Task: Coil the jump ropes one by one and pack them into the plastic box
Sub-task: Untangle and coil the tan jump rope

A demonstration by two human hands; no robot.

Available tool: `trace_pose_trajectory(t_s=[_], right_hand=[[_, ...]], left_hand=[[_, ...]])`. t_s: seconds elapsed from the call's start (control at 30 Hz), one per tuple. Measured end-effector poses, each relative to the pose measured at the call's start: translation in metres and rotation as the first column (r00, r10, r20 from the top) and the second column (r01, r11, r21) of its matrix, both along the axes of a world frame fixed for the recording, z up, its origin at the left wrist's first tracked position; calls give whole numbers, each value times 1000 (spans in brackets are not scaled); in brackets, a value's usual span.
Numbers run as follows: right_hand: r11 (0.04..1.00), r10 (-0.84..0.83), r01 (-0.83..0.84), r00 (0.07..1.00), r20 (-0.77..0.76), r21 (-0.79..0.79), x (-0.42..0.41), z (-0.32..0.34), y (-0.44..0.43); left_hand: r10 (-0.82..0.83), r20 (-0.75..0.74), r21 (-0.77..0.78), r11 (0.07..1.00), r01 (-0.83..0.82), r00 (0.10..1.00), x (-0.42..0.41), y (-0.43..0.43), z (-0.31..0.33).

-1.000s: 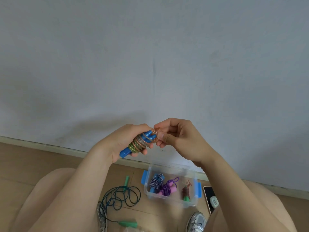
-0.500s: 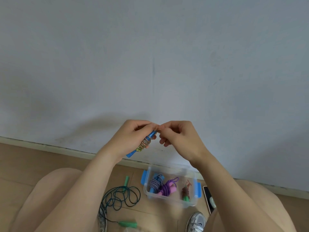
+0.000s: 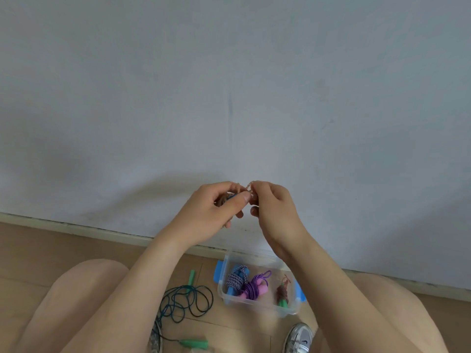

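1. Left hand [image 3: 207, 212]: fingers and thumb curled tight round the coiled rope bundle [image 3: 222, 200], held in the air well above the plastic box. Only a sliver of blue handle and a few coils show. 1 second ago the blue handle end stuck out below the palm.
2. Right hand [image 3: 276, 210]: thumb and forefinger pinch the loose rope end at the top of the bundle, close against the left fingertips, as in both earlier frames.
3. Plastic box [image 3: 257, 307]: on the floor near the wall, lid off, unmoved. It holds 3 coiled ropes: striped rope [image 3: 238, 277], purple rope [image 3: 254, 289], brown rope [image 3: 282, 293].
4. Green rope [image 3: 187, 301]: loose tangle on the floor, left of the box, unchanged.
5. Shoe [image 3: 298, 337]: bottom edge, in front of the box.
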State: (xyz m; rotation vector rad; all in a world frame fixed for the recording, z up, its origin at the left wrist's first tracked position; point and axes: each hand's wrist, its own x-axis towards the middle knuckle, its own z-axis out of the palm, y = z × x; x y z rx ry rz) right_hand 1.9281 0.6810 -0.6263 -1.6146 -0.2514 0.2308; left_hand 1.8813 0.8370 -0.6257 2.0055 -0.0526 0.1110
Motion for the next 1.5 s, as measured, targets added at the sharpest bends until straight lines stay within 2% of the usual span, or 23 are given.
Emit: trace_pose_trajectory(t_s=[0.07,0.13,0.2,0.3,0.37,0.5,0.63,0.77,0.83,0.93,1.1,1.27,1.43,1.5], right_hand=[[990,-53,70,990,-129,126,-1,1,2],[967,-59,110,975,-215,231,0,4,3],[959,-37,91,980,-198,269,2,6,3],[994,-24,29,999,-40,110,6,8,0],[999,37,-36,996,77,-11,5,6,-1],[996,85,-82,985,150,-21,1,-1,-1],[998,-61,57,981,185,26,7,-10,-2],[984,-160,142,970,183,108,10,-12,-2],[984,-176,162,946,274,73,12,-12,-4],[984,-161,177,900,406,-3,10,-12,-4],[980,-104,167,897,429,-110,7,-13,-4],[967,-55,151,909,413,-205,5,-20,3],[971,-110,187,904,413,-149,10,-17,1],[974,-115,181,911,395,-133,13,-18,-2]], left_hand=[[-29,-37,-9,1000,29,999,-1,-3,2],[-69,-107,-155,987,52,992,-1,-7,3],[-114,-171,-302,951,58,979,-1,-10,4],[-150,-236,-529,849,3,960,1,-8,3],[-140,-254,-594,803,-40,957,1,-3,2],[-15,-272,-471,874,-120,962,3,0,0],[81,-289,-518,825,-227,954,8,0,-1],[-70,-271,-649,750,-128,960,5,0,4],[-160,-308,-650,755,-84,938,1,-1,6],[-212,-367,-572,819,-40,906,-3,0,9],[-249,-422,-429,902,50,872,-5,5,4],[-90,-412,-184,983,14,907,0,1,-2],[-49,-339,-258,965,-43,939,1,-9,-9],[-33,-275,-238,971,-35,961,4,-10,-14]])
